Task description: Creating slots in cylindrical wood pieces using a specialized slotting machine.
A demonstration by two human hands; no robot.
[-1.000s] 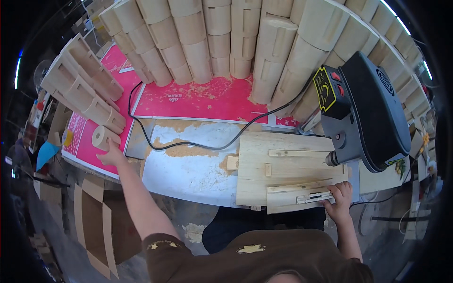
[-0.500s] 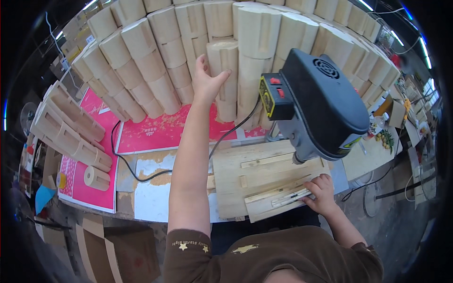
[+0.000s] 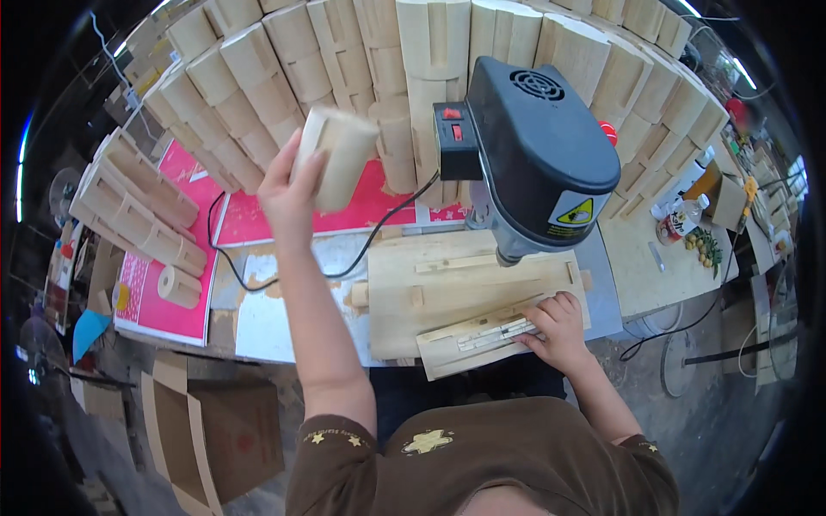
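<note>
My left hand grips a short pale wooden cylinder with a groove along its side. It is lifted, tilted and slightly blurred, in front of the stacked cylinders. My right hand is closed at the right end of a narrow wooden board, which bears a slim pale metal-looking strip. That board lies slantwise at the near edge of a wide wooden base with raised strips. Above the base stands a black drill-press head; its chuck hangs over the far part of the base.
Stacked grooved cylinders wall off the back; more stand at left on red sheeting, beside one loose cylinder. A black cable crosses the table. An open cardboard box sits lower left. A bottle stands at right.
My left hand, open beside the stack before, has taken a wooden cylinder and moved left and nearer with it. My right hand stays on the narrow board. The whole view has shifted slightly.
</note>
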